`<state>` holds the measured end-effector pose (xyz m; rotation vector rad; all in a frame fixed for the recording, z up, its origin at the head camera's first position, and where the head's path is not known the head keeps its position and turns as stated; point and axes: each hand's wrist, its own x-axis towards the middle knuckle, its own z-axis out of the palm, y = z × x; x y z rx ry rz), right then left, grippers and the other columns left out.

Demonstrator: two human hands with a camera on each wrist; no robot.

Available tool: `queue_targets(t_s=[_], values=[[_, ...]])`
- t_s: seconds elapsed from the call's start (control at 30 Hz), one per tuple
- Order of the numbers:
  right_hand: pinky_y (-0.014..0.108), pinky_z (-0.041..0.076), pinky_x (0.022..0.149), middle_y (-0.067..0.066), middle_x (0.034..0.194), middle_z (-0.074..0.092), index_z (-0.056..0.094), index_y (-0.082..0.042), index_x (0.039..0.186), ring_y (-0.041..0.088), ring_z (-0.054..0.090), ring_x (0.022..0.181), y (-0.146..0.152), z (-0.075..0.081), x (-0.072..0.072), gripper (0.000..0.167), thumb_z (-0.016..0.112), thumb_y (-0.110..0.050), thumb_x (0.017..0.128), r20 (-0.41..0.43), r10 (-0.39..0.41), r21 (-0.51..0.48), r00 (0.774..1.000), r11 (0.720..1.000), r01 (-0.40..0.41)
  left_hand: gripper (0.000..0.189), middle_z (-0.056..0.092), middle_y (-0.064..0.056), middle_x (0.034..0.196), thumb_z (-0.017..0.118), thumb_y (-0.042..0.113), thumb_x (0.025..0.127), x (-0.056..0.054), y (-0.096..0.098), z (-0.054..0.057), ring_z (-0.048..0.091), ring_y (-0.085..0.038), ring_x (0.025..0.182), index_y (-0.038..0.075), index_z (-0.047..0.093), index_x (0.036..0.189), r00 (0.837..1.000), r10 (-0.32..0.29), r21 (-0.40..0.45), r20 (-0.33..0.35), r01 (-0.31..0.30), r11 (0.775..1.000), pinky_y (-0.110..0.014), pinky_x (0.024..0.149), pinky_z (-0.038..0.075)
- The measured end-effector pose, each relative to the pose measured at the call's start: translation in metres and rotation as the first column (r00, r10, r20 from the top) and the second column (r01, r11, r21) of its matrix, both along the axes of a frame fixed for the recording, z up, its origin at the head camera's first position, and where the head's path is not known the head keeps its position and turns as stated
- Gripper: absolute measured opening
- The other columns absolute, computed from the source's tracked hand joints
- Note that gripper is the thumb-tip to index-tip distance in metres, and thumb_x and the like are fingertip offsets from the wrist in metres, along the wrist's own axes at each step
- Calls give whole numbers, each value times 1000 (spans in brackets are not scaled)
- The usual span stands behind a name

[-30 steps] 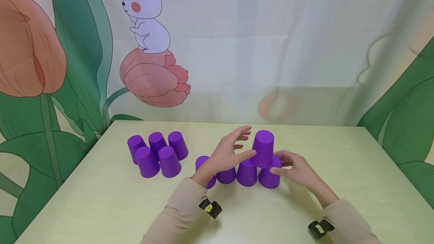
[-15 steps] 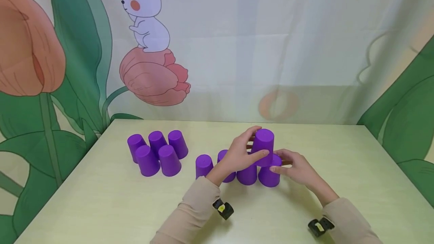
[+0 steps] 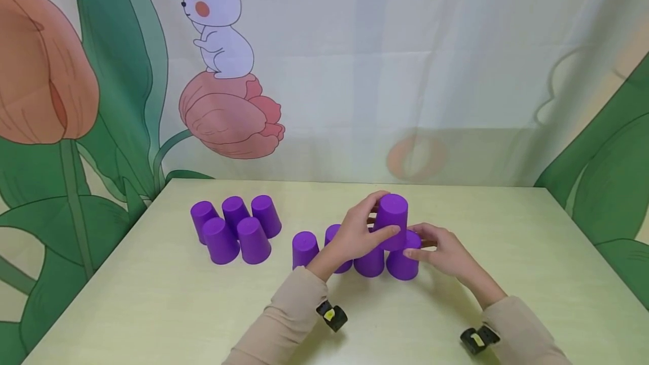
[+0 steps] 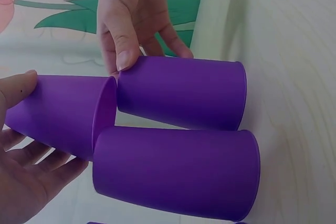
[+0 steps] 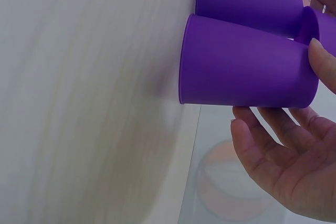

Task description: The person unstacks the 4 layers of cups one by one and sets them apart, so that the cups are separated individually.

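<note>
My left hand grips an upside-down purple cup, thumb in front and fingers behind. That cup straddles the tops of two upside-down cups in a row, and in the left wrist view its rim meets the ends of the lower cups. My right hand holds the rightmost lower cup near its top, thumb in front; in the right wrist view its fingers lie along the side of this cup. The neighbouring lower cup shows fully in the left wrist view.
Two more cups continue the row leftward, the leftmost one partly behind my left wrist. Several upside-down purple cups stand grouped at the left of the pale table. A printed curtain hangs behind the table.
My left hand has moved right and closed its fingers round the upper cup, which has then shifted very slightly left. My right hand has stayed at the rightmost lower cup.
</note>
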<state>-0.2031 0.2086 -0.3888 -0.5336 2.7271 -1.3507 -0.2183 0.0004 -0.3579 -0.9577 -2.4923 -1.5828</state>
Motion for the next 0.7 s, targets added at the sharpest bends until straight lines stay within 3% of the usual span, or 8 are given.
queue_targets(t_s=[0.4,0.7], values=[[43,49,81,10,100,63,58,0,112,26,59,91,1,-1,-1,40,70,-22,81,-5,-5,-4,1000,1000,5,56,54,-4,119,64,18,86,8,-18,15,53,-15,108,11,37,135,997,-17,52,-76,21,998,-28,89,46],[42,49,79,9,99,64,58,0,112,25,60,90,0,-4,-1,41,71,-21,79,2,-4,-20,1000,1000,4,56,55,-6,118,65,15,85,16,-37,22,53,-15,107,7,38,133,993,-13,41,-115,18,999,-28,86,48]])
